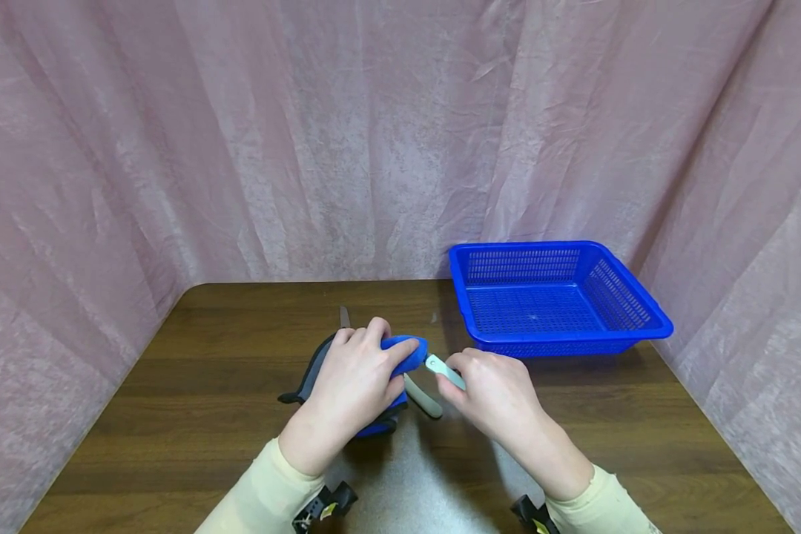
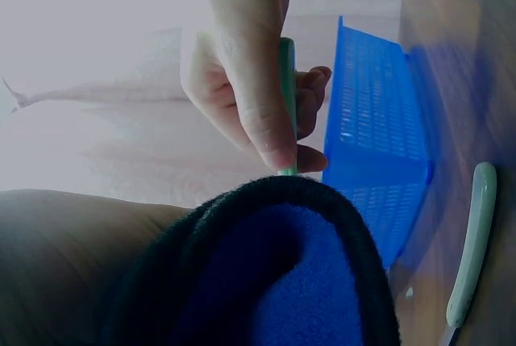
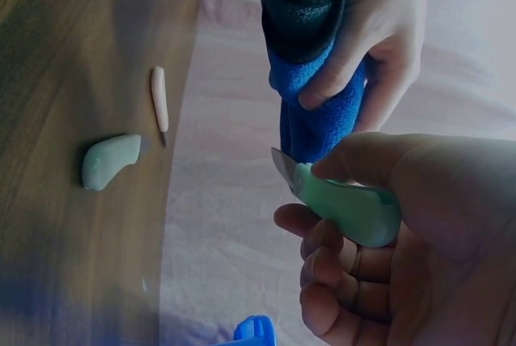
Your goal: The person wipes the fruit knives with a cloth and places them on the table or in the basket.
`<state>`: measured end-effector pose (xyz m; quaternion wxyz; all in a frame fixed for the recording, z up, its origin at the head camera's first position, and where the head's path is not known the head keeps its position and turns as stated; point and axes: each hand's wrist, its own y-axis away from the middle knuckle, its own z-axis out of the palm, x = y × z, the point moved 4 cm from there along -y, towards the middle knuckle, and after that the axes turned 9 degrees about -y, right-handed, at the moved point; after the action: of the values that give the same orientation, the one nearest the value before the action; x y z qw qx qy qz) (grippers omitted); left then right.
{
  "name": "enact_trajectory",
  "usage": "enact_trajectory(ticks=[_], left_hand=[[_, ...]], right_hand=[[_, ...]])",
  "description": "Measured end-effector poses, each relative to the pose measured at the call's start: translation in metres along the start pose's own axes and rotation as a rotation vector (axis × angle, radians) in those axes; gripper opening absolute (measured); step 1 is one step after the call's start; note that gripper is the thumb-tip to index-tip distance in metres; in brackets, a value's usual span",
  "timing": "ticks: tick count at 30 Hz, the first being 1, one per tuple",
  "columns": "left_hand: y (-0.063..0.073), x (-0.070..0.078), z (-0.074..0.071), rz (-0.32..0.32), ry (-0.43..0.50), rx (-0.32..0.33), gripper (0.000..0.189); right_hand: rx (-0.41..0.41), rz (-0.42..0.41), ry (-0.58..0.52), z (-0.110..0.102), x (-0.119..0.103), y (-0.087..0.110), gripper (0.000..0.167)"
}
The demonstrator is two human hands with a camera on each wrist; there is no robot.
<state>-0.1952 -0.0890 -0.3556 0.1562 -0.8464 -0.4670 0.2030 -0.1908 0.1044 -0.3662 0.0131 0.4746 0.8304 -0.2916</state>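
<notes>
My left hand (image 1: 362, 365) grips a bunched cloth (image 1: 407, 354), blue on one face and dark grey with black edging on the other. A folded end of it sticks out past the fingers toward the right hand. My right hand (image 1: 497, 386) pinches a small knife by its light green handle (image 3: 351, 210), thumb on top. The short pointed blade (image 3: 283, 167) lies right by the cloth's end; whether they touch is unclear. Beneath the hands, a second green-handled knife (image 1: 423, 398) rests on the table. Another knife, with a pale pinkish handle (image 3: 160, 92), lies near it.
A blue plastic basket (image 1: 470, 297) with perforated sides stands at the back right of the wooden table (image 1: 240, 334). Pink curtains (image 1: 374, 148) hang behind and at both sides. A blade tip (image 1: 344, 317) shows beyond the left hand.
</notes>
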Motion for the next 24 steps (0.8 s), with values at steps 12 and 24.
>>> enact_trajectory(ticks=[12,24], left_hand=[[0.001,-0.013,0.001,-0.04,-0.01,-0.003,0.046],[0.002,-0.026,0.006,-0.086,-0.015,-0.015,0.047]], right_hand=[[0.003,-0.011,-0.002,0.0,0.001,0.0,0.019],[0.003,0.002,-0.009,-0.003,0.0,0.0,0.02]])
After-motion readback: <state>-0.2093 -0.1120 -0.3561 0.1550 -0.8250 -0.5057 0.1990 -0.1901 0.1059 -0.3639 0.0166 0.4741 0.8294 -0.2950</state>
